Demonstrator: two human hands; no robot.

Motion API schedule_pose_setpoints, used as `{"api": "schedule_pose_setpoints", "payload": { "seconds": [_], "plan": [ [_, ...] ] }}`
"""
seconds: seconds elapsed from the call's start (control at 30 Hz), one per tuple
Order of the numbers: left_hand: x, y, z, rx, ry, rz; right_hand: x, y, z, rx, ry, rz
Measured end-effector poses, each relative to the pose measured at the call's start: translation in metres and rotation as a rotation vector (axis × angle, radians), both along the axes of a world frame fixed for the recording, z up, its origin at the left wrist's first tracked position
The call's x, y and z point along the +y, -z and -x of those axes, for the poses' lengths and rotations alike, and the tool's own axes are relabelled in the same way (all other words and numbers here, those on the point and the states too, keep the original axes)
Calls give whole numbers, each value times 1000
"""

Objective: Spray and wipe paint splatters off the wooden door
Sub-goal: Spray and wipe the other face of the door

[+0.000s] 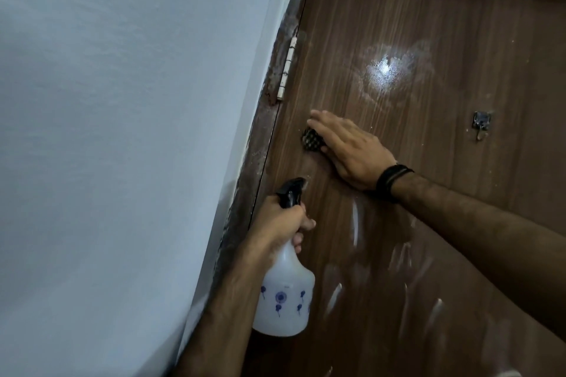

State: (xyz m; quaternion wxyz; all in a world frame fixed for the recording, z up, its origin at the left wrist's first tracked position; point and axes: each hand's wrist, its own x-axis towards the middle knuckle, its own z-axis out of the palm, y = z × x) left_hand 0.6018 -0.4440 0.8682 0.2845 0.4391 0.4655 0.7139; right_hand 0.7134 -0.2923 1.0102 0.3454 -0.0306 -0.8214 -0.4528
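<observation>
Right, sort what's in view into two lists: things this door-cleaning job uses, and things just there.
In use:
- wooden door, streaked white
- spray bottle, gripped by the left hand
- checked cloth, pressed flat to the door by the right hand

Just there:
- hinge
- metal hook
- grey wall
- wristband

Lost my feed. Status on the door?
Left hand grips spray bottle. Right hand presses checkered cloth flat on wooden door. Nothing blocking.

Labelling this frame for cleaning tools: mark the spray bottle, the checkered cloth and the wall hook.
spray bottle (286, 294), head view, on the translucent body below the neck.
checkered cloth (312, 139), head view, on the part showing beside the fingers.
wall hook (481, 125), head view, on its metal plate.
</observation>
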Motion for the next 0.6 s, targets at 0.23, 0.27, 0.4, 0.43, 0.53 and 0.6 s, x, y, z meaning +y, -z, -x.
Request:
{"api": "schedule_pose_setpoints", "payload": {
  "seconds": [0.23, 0.27, 0.4, 0.43, 0.53, 0.6],
  "plan": [
    [7, 8, 10, -30, -4, -17, -4, -11, 16, 225, -5, 28],
    [7, 10, 10, -24, -5, -10, -3, -2, 14, 179, -4, 11],
    [1, 17, 10, -11, -6, 9, 6, 51, 7, -64, -9, -63],
    [-1, 20, 9, -17, -4, 11, 8, 63, 7, -110, 3, -64],
    [-5, 27, 7, -24, -1, 25, 11, 71, 4, -214, 17, -73],
    [-7, 30, 5, -17, 4, 36, 8, 55, 1, -265, 30, -85]
  ]
}}
